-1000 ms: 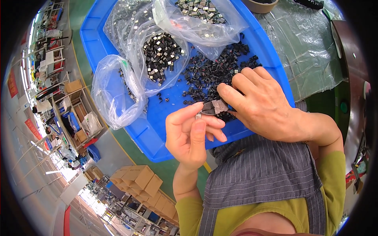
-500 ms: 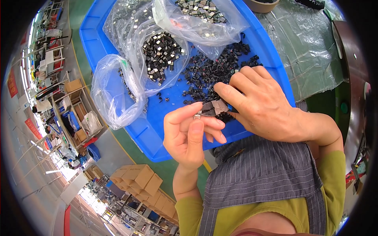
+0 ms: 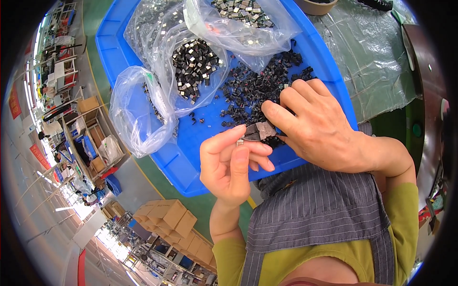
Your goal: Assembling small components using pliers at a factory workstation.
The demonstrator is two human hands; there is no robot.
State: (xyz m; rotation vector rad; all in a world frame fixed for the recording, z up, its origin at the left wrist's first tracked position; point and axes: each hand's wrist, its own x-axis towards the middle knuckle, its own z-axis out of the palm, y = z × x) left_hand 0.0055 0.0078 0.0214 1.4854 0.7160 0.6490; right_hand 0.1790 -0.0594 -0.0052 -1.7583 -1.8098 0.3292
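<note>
My left hand [image 3: 226,167] pinches a small silvery metal piece [image 3: 240,142] between thumb and forefinger, with the other fingers loosely curled. Closed around a hand tool with dark jaws and a brownish wrapped part [image 3: 261,131], my right hand [image 3: 315,124] hides its handles; it looks like pliers, but the exact kind is unclear. The tool's dark tip is right beside the metal piece; whether they touch cannot be told. Below both hands lies a heap of small black parts [image 3: 253,88] in a blue tray [image 3: 186,174].
Clear plastic bags [image 3: 143,124] in the tray hold many small black-and-silver blocks [image 3: 195,66]. A round tan container [image 3: 317,7] stands at the far right, on a plastic-covered green surface [image 3: 367,62]. Cardboard boxes [image 3: 167,214] and shelving [image 3: 95,138] are off to the left.
My left hand has shifted very slightly to the right, and the metal piece is tilted a little differently. My right hand and the tool have barely moved.
</note>
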